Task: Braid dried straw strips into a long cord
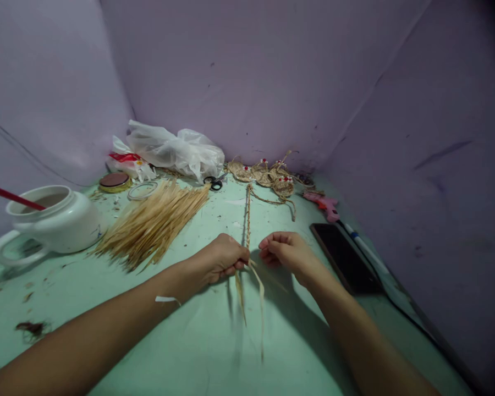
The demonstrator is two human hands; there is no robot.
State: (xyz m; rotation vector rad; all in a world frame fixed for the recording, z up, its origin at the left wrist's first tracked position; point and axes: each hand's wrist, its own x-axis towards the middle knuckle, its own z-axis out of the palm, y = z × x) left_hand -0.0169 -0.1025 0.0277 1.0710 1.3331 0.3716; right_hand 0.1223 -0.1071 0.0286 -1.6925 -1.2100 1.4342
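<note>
A thin braided straw cord (248, 217) runs from the far woven pieces toward me across the pale green table (198, 341). My left hand (221, 259) is closed, pinching the near end of the braid. Loose straw strands (251, 291) hang from that pinch toward me. My right hand (285, 250) sits just right of the braid, fingers curled in a pinch; whether a strand is in them is unclear. A pile of loose straw (152, 224) lies left of the braid.
A white pot (61, 220) with a red stick stands at the left. Plastic bags (177, 148), a jar lid (114, 181), a ring, scissors (214, 182), small woven straw pieces (268, 176), a pink glue gun (324, 202), a dark phone (344, 256) and a pen (365, 247) line the back and right. Purple walls enclose the corner.
</note>
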